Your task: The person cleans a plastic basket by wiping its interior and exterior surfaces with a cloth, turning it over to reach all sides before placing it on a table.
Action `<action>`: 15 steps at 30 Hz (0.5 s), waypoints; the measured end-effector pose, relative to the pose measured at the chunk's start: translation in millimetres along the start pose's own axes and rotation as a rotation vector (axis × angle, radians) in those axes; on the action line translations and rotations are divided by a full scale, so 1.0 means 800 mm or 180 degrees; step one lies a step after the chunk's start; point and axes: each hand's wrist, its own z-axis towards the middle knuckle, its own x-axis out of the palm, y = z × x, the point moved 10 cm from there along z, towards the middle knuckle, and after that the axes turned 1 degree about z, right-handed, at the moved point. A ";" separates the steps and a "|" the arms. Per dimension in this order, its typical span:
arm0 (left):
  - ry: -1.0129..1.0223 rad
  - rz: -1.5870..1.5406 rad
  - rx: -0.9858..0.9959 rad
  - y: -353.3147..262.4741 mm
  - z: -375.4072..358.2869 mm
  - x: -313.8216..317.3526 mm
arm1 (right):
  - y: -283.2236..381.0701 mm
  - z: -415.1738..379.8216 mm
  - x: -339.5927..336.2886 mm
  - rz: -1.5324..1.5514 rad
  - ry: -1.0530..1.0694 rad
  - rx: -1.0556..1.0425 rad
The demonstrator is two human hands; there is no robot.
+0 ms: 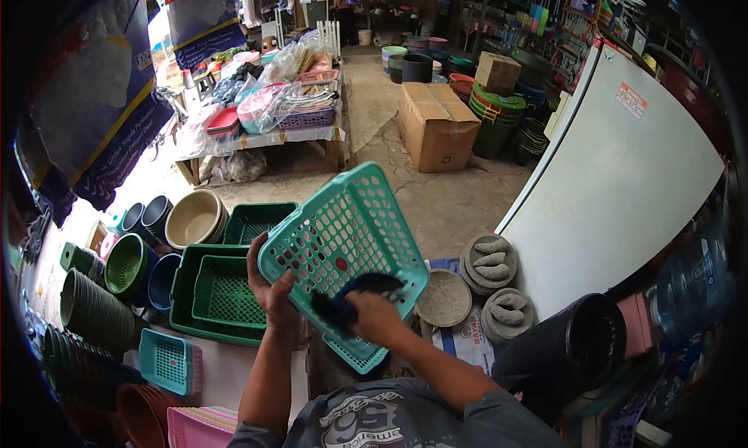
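Observation:
A teal plastic basket (312, 209) with a perforated bottom and a small red sticker is held up tilted in front of me. My left hand (273, 292) grips its left edge, the thumb lying over the rim. Inside the basket, my right hand (375, 317) is closed on a dark blue and black brush (336, 309), smeared by motion and seeming to touch the basket's wall. Beneath it, another teal basket (360, 358) shows partly. To the left, a smaller teal basket (167, 361) rests on a pale surface beside green trays (181, 296).
Stacked pots (97, 308) and basins (195, 218) crowd the left. Stone mortars with pestles (491, 265) stand right, beside a white refrigerator (615, 160) and a black bin (557, 354). A cardboard box (436, 128) and a goods-covered table (319, 136) lie ahead.

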 end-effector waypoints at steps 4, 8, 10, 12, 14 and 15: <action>-0.0070 -0.0136 -0.0220 0.005 -0.002 -0.012 | -0.054 0.019 -0.063 -0.0764 -0.1112 0.0300; -0.0054 0.0009 -0.0074 0.009 -0.006 -0.007 | -0.053 0.014 -0.006 -0.0562 -0.0897 0.0215; -0.0037 0.0055 0.0084 0.011 -0.008 -0.006 | -0.030 0.017 0.029 0.0361 0.0185 0.0200; -0.0041 0.0027 -0.0035 0.023 -0.007 -0.017 | 0.009 0.005 0.060 0.1309 0.1170 -0.0025; -0.0060 -0.0038 -0.0167 0.033 -0.009 -0.025 | -0.009 0.008 0.064 0.1589 0.1147 0.0160; -0.0083 -0.0024 -0.0153 0.037 -0.011 -0.029 | -0.023 0.010 0.065 0.1856 0.1127 0.0341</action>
